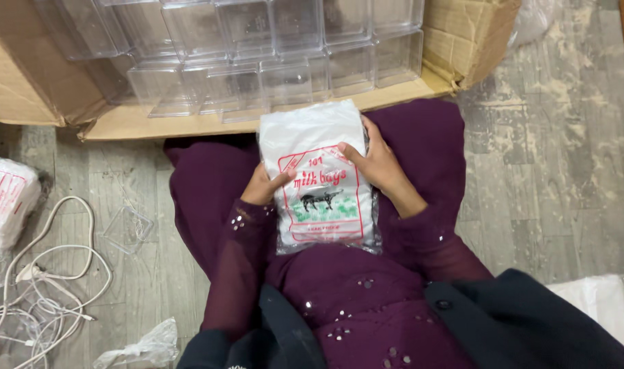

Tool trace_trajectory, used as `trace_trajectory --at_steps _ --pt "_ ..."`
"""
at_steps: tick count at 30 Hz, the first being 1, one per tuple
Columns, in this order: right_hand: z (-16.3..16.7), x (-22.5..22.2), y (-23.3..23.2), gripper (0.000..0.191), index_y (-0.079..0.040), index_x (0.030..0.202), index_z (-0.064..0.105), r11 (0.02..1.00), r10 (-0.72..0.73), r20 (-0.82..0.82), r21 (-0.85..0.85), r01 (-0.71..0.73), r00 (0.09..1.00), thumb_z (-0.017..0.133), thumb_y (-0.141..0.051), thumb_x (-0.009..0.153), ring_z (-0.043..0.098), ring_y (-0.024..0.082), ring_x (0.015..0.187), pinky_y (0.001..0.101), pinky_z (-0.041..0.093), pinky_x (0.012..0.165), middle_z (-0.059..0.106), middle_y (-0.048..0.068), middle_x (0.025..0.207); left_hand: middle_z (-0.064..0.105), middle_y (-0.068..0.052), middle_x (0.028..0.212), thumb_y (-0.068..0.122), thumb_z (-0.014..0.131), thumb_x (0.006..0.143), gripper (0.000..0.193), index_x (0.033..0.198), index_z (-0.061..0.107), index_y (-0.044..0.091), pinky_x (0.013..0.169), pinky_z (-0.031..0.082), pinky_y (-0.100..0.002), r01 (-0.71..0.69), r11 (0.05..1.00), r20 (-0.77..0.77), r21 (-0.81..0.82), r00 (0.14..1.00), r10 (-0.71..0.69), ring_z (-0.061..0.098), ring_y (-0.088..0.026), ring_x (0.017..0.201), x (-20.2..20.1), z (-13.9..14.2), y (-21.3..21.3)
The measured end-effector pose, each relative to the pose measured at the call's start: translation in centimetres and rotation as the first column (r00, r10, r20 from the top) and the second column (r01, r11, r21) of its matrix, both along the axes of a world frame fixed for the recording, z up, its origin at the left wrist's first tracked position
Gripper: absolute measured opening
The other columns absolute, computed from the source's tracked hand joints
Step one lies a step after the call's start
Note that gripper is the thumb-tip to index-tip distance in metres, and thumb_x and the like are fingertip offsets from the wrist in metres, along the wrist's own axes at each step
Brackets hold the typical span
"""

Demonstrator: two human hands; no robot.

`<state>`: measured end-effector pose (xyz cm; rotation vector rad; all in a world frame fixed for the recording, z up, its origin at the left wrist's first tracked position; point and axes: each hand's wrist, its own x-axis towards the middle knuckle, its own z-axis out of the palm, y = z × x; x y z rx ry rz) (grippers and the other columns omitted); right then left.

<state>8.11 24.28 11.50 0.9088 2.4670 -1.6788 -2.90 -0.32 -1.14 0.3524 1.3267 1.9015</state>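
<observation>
On the lap, both hands grip one white plastic packet [322, 179] with red print: the left hand [262, 188] closes on its left edge, the right hand [375, 164] curls over the right edge. A second similar packet [6, 198] lies at the far left. Beyond, one open cardboard box [455, 41] holds many clear plastic containers [257, 48], too many to count.

- Both arms wear sheer, dark purple sleeves [238, 273] scattered with small silver sequins.
- A matching purple garment [366, 301], also sequinned, covers the lap.
- A dark navy outer layer [523, 321] with one round button hangs open.
</observation>
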Motion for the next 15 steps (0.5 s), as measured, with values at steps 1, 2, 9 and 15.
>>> trace_trajectory --at_steps 1,2,9,15 --pt "1.0 0.0 0.1 0.082 -0.008 0.156 0.030 0.990 -0.019 0.124 0.144 0.001 0.992 0.075 -0.035 0.093 0.067 0.026 0.111 0.0353 0.051 0.095 0.066 0.018 0.118 0.066 -0.017 0.133 0.010 0.078 0.089 0.067 0.146 0.049 -0.008 0.106 0.048 -0.040 -0.001 1.000 0.058 -0.007 0.998 0.001 0.062 -0.024 0.120 -0.2 -0.2 -0.3" --pt "1.8 0.0 0.2 0.073 -0.008 0.150 0.038 0.967 -0.006 0.102 0.252 -0.020 0.995 0.075 -0.033 0.092 0.068 0.028 0.106 0.0370 0.052 0.093 0.068 0.017 0.114 0.064 -0.015 0.135 0.010 0.077 0.089 0.067 0.147 0.047 -0.007 0.108 0.047 -0.038 0.027 0.999 0.022 -0.038 0.999 -0.027 0.060 -0.022 0.123 -0.3 -0.4 -0.6" --pt "0.6 -6.4 4.3 0.023 -0.008 0.116 0.077 0.701 0.471 -0.423 0.712 -0.038 0.774 0.074 -0.008 0.093 0.069 0.035 0.104 0.0440 0.055 0.091 0.072 0.016 0.113 0.052 -0.011 0.148 -0.002 0.072 0.084 0.083 0.157 0.030 -0.001 0.116 0.038 -0.034 0.138 0.987 -0.124 -0.079 0.981 -0.147 0.049 -0.018 0.135 -1.7 -2.0 -0.4" --pt "-3.9 -12.1 4.5 0.031 -0.002 0.101 0.074 0.709 0.667 -0.155 0.433 -0.557 0.729 0.086 -0.018 0.077 0.071 0.028 0.089 0.0397 0.055 0.078 0.074 0.014 0.096 0.053 -0.011 0.147 -0.002 0.073 0.084 0.084 0.157 0.032 -0.001 0.116 0.038 -0.033 0.130 0.981 -0.182 -0.146 0.971 -0.156 0.049 -0.018 0.135 -2.2 -3.3 -0.1"
